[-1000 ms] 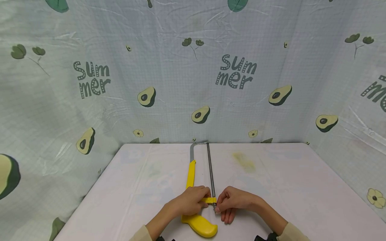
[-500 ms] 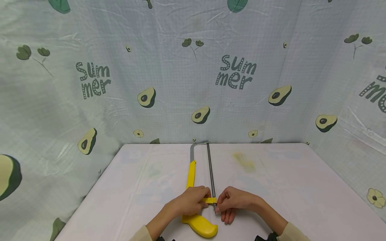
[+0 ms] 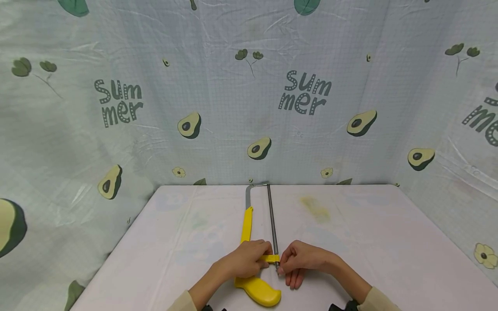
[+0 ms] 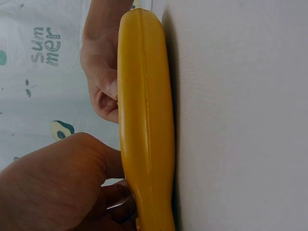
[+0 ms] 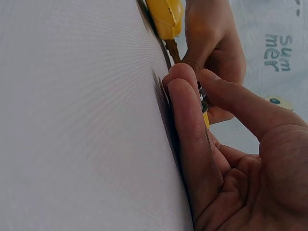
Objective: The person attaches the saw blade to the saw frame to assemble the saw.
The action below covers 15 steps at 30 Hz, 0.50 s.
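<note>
A hacksaw [image 3: 246, 224] with a yellow frame and grey metal front bow lies flat on the table, its front end pointing away. Its yellow handle [image 3: 257, 291] is nearest me, and the long grey blade side [image 3: 271, 211] runs along the right. My left hand [image 3: 249, 259] grips the frame just ahead of the handle, fingers around the yellow crosspiece [image 3: 270, 258]. At the near end of the blade side, my right hand [image 3: 301, 259] pinches a small metal tensioning screw [image 3: 277, 268] between thumb and forefinger; the fingertips partly hide it. In the left wrist view the handle [image 4: 147, 96] covers part of the right hand.
The table [image 3: 369, 242] has a pale cloth cover with a yellowish stain [image 3: 315, 209] right of the saw. A curtain [image 3: 218, 86] printed with avocados rises along the back edge and both sides. The saw's front end reaches close to that back edge.
</note>
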### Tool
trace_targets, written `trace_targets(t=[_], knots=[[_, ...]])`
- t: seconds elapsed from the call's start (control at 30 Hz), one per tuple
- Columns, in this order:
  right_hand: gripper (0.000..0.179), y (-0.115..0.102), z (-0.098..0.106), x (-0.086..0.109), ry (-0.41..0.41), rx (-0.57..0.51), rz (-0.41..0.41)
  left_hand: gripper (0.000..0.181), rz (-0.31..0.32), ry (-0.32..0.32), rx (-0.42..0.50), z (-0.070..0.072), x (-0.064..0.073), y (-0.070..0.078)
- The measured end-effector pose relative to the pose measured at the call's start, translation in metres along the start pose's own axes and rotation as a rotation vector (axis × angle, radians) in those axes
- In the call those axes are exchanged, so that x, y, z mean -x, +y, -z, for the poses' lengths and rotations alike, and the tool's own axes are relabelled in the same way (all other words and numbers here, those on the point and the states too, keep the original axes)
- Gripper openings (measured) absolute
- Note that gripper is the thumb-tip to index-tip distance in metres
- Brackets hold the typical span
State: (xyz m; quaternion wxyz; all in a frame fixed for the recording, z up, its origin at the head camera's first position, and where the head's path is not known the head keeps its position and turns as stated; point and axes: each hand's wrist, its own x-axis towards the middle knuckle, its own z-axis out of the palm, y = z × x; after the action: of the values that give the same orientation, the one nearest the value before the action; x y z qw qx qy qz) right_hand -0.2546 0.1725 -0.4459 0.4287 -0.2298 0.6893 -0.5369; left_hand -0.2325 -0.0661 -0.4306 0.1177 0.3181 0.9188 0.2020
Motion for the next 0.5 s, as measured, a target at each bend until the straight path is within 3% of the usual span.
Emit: trace_targets(t=[0.5], knots=[[0.021,-0.0005,-0.0007,-0.0002,0.006,0.001,-0.004,0.011,0.001,0.002,-0.003,-0.0003,-0.0011,-0.0005]])
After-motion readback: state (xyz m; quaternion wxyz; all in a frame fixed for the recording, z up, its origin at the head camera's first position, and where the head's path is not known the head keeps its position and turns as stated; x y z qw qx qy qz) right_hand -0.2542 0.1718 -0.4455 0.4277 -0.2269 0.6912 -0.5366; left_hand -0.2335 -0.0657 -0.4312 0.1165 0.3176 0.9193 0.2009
